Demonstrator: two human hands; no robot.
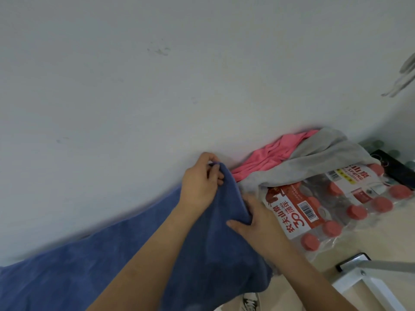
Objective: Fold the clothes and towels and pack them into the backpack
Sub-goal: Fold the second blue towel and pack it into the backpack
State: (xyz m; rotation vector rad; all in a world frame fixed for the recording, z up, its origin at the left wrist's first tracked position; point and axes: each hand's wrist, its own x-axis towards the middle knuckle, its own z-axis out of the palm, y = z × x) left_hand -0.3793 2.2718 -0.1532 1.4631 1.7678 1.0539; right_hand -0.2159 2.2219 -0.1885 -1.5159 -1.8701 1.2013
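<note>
Head view puts a blue towel (125, 254) in front of you. It is thick and napped like terry, and it rises in soft folds from the lower left toward the middle, against a plain white wall (157, 86).

Yes, and you have both hands on it. Your left hand (199, 182) is at the towel's highest point, thumb and fingers curled, pinching the top corner. A bit of blue peeks out beside your knuckles.

Your right hand (256, 218) is lower and to the right, just beside the left. Its fingers are closed round a bunched fold of the towel's right edge. So the towel spreads below and between your two hands, and your left forearm crosses in front of it.

Past your right hand there is a pile. A pink garment (274, 153), thin and crumpled into ridges, lies against the wall. A grey garment (318, 151), soft and matte, overlaps it and drapes over a pack of water bottles (325, 209).

That pack is glossy clear wrap with a red and white printed label and rows of round red caps. It lies on a pale floor (386, 234), close behind your right hand.

At the lower right you have a white metal frame (368, 279) of square tube. A shoe (249, 301) shows at the bottom edge, under the towel's hem.
</note>
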